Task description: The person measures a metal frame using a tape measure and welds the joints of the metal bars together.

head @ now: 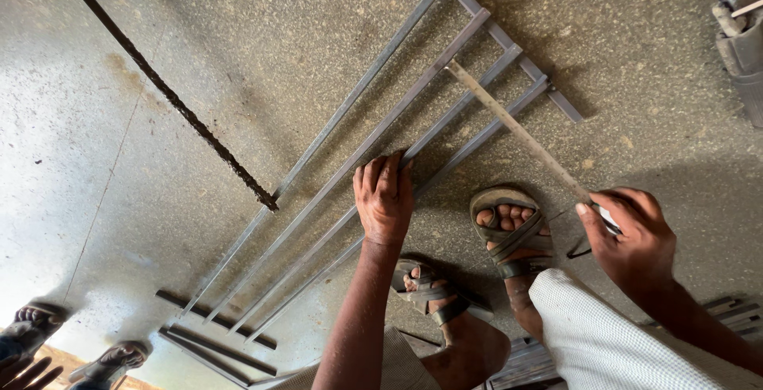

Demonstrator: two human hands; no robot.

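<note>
No packages, no labels, no signs, no screens in view

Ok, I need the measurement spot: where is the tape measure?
In the head view, right of centre: the tape measure stretches from the right hand diagonally across the metal bars.

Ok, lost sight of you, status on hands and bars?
Left hand flat on metal bars. Right hand holds tape measure stretched across them. Nothing blocking; rusty rod lies clear.

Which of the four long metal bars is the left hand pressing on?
The left hand rests on the third bar counted from the left; the other three lie untouched.
</note>
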